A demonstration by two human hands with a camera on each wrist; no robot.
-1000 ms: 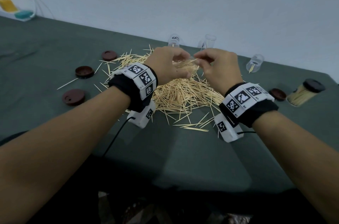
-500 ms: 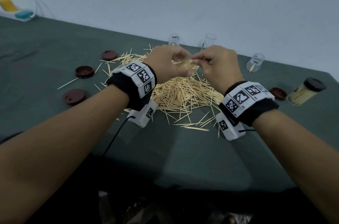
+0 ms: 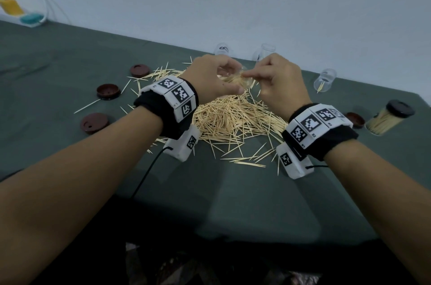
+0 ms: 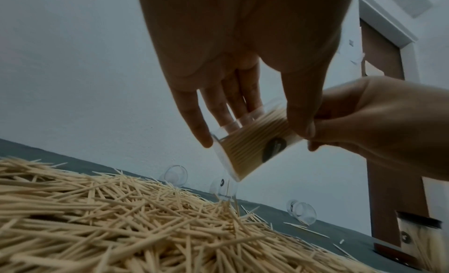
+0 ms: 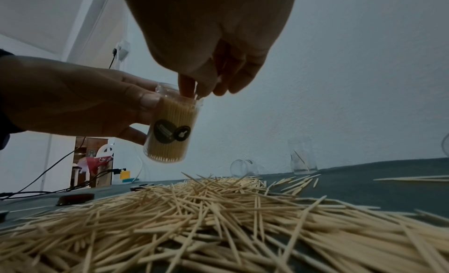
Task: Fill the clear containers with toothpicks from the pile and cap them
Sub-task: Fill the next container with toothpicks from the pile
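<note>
My left hand (image 3: pixel 221 77) grips a clear container (image 5: pixel 170 127) packed with toothpicks and holds it tilted in the air above the toothpick pile (image 3: pixel 233 119). The same container (image 4: pixel 255 142) shows a dark round label. My right hand (image 3: pixel 263 74) is at the container's open mouth, where thumb and forefinger (image 5: pixel 188 87) pinch the tops of the toothpicks. Both hands hang over the far part of the pile (image 5: pixel 218 219). The container has no cap on it.
Behind the pile stand or lie three empty clear containers (image 3: pixel 222 49) (image 3: pixel 265 50) (image 3: pixel 325 79). A capped full container (image 3: pixel 389 119) lies at the right. Dark brown caps (image 3: pixel 139 70) (image 3: pixel 108 91) (image 3: pixel 94 122) sit at the left, another cap (image 3: pixel 354 119) at the right. Cables and a yellow object lie at the far left.
Both hands have risen slightly with the container. The right fingers have closed in on the container's mouth.
</note>
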